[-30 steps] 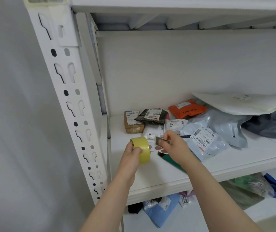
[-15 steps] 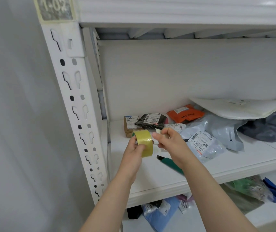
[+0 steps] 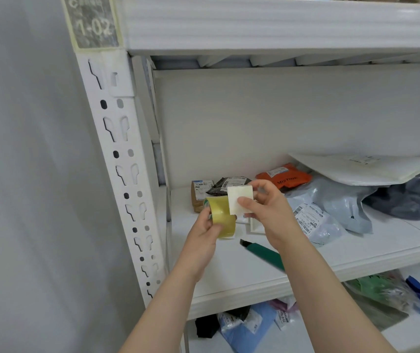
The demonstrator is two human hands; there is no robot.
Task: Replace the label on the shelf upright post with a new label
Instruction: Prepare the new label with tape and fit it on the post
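A white perforated upright post [image 3: 124, 174] runs down the left of the shelf. At its top sits a grey label reading 1-02 [image 3: 93, 21], taped on with yellowish tape. My left hand [image 3: 203, 230] grips a yellow roll of tape [image 3: 220, 216] in front of the shelf. My right hand [image 3: 265, 210] pinches a white rectangular label [image 3: 239, 200] with its blank side toward me, held right beside the roll.
A green utility knife [image 3: 262, 253] lies on the white shelf board [image 3: 229, 273] under my right forearm. Several parcels and mailer bags [image 3: 331, 200] fill the shelf's back and right. More bags lie on the lower shelf [image 3: 244, 324]. A grey wall [image 3: 25, 174] is at left.
The view has tilted up, bringing the 1-02 label into sight. My right hand has raised the white label and turned its blank side toward me, beside the tape roll.
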